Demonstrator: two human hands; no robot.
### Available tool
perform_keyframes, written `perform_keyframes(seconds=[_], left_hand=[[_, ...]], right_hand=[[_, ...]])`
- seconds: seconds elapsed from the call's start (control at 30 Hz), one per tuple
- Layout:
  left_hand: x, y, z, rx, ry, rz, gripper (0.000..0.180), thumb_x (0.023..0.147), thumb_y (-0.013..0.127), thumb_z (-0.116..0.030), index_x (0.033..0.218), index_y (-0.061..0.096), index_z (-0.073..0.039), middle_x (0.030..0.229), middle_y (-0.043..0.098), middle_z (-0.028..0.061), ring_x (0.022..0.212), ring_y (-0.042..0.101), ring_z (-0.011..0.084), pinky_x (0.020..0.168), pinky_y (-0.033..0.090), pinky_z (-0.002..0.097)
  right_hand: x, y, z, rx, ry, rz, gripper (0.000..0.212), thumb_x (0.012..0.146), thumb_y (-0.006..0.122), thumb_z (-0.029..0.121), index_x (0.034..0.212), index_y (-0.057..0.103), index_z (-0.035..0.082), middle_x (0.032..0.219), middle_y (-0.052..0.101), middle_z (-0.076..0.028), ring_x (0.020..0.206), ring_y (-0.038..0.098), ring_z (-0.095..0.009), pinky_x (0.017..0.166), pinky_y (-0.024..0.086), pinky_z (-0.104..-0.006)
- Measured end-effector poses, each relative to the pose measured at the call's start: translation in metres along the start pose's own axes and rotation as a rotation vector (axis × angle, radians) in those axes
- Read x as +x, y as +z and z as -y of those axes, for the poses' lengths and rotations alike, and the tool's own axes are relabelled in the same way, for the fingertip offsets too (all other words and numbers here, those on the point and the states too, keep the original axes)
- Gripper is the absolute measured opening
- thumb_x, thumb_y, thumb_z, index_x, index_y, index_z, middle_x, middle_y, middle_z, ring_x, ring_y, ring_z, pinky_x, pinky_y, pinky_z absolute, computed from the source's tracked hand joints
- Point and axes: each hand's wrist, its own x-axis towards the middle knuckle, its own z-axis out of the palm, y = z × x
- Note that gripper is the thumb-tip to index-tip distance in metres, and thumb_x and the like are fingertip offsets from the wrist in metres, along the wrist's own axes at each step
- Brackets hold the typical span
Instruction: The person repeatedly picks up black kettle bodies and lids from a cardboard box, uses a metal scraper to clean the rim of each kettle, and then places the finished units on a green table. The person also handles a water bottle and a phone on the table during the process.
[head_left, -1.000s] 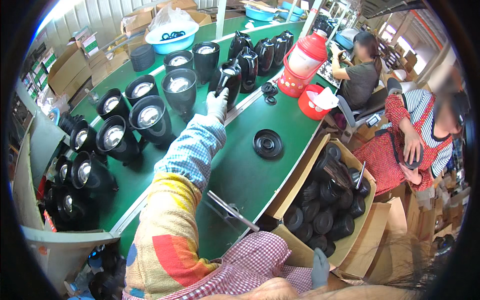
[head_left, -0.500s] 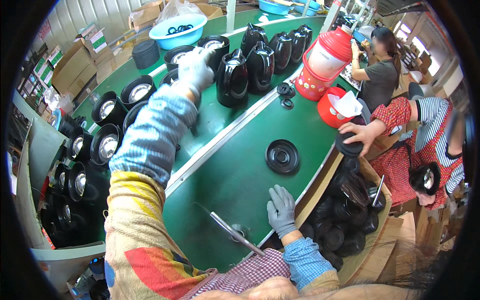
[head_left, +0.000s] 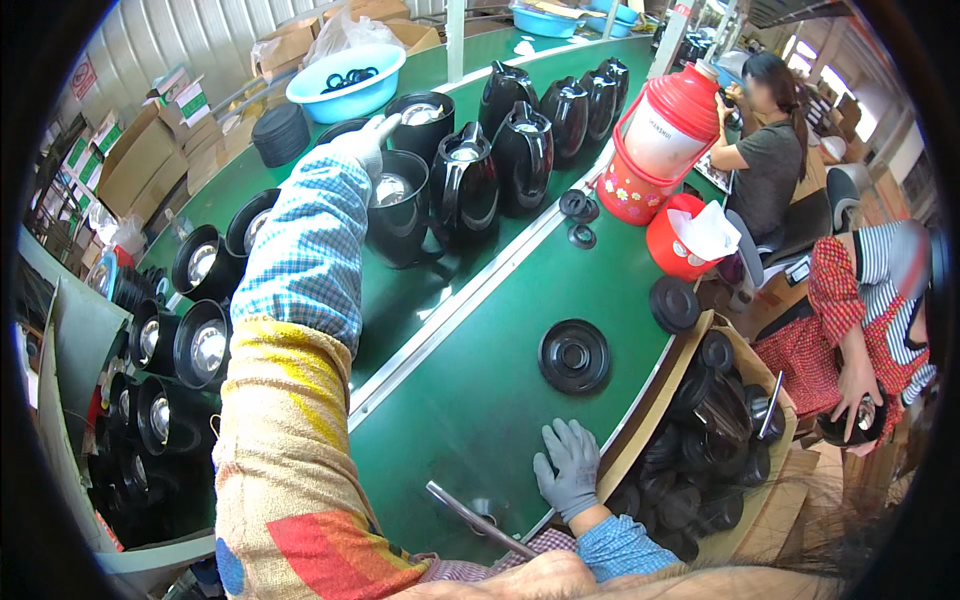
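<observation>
My left hand (head_left: 366,148), in a pale glove, is stretched out over the far left of the green table, with a finger extended. It is beside the rim of a black pot body (head_left: 397,222) with a shiny metal liner; its underside is hidden. Another black pot body (head_left: 422,140) stands just beyond. Several glossy black jugs (head_left: 468,195) are upright to the right of it. Low on the table, my right hand (head_left: 568,470), grey-gloved, lies open with fingers apart, holding nothing. A round black lid (head_left: 574,357) sits flat above it.
More lined black pot bodies (head_left: 205,345) crowd the left side. A blue basin (head_left: 350,88) holds black rings. A red-and-white flask (head_left: 652,145) and red tub (head_left: 672,240) stand right. A carton (head_left: 612,462) holds black parts; a metal rod (head_left: 480,518) juts nearby. Two co-workers are at right.
My left hand has shifted left, uncovering the pot body beside the jugs. At right, a co-worker has let go of a black disc on the table edge and drawn the hand back.
</observation>
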Motion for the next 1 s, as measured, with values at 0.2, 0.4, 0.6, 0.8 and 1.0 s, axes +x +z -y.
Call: perform_keyframes(seconds=[0.2, 0.4, 0.6, 0.8, 1.0], left_hand=[[0.044, 0.012, 0.002, 0.043, 0.043, 0.019, 0.11, 0.071, 0.063, 0.02, 0.162, 0.024, -0.028, 0.17, 0.021, 0.0057, 0.15, 0.035, 0.0305, 0.122, 0.034, 0.0415], [0.052, 0.02, 0.009, 0.025, 0.063, -0.13, 0.073, 0.081, 0.056, 0.014, 0.148, 0.05, -0.015, 0.154, 0.049, 0.0118, 0.143, 0.045, 0.0316, 0.12, 0.036, 0.0416], [0.021, 0.01, 0.007, -0.419, -0.035, -0.049, 0.061, 0.079, 0.058, 0.019, 0.126, 0.07, -0.019, 0.127, 0.069, 0.0139, 0.125, 0.062, 0.0317, 0.105, 0.047, 0.0404], [-0.013, -0.008, -0.005, -0.436, -0.114, -0.091, 0.061, 0.085, 0.054, 0.017, 0.136, 0.065, -0.015, 0.14, 0.063, 0.0124, 0.132, 0.058, 0.0281, 0.115, 0.04, 0.04], [-0.082, -0.094, -0.037, -0.685, -0.176, -0.354, 0.036, 0.096, 0.055, -0.006, 0.127, 0.07, -0.013, 0.129, 0.069, 0.0164, 0.12, 0.063, 0.0272, 0.104, 0.045, 0.0385]], right_hand=[[0.005, 0.0, 0.002, 0.005, -0.008, 0.016, 0.046, 0.081, 0.07, 0.026, 0.123, 0.069, 0.008, 0.13, 0.063, -0.016, 0.12, 0.055, -0.042, 0.104, 0.042, -0.0552], [0.005, -0.004, 0.005, 0.004, 0.017, 0.031, 0.045, 0.082, 0.07, 0.027, 0.122, 0.069, 0.008, 0.13, 0.064, -0.015, 0.12, 0.056, -0.041, 0.103, 0.043, -0.0546], [0.005, -0.002, 0.005, -0.007, -0.001, 0.011, 0.044, 0.081, 0.07, 0.027, 0.122, 0.069, 0.009, 0.13, 0.064, -0.014, 0.121, 0.056, -0.041, 0.104, 0.042, -0.0544], [0.004, 0.0, 0.003, -0.025, 0.007, 0.015, 0.046, 0.08, 0.071, 0.027, 0.124, 0.068, 0.012, 0.133, 0.061, -0.014, 0.124, 0.054, -0.041, 0.106, 0.041, -0.0555], [-0.001, 0.003, 0.003, -0.043, 0.009, 0.028, 0.049, 0.081, 0.07, 0.03, 0.126, 0.066, 0.012, 0.136, 0.058, -0.014, 0.129, 0.05, -0.041, 0.11, 0.038, -0.0557]])
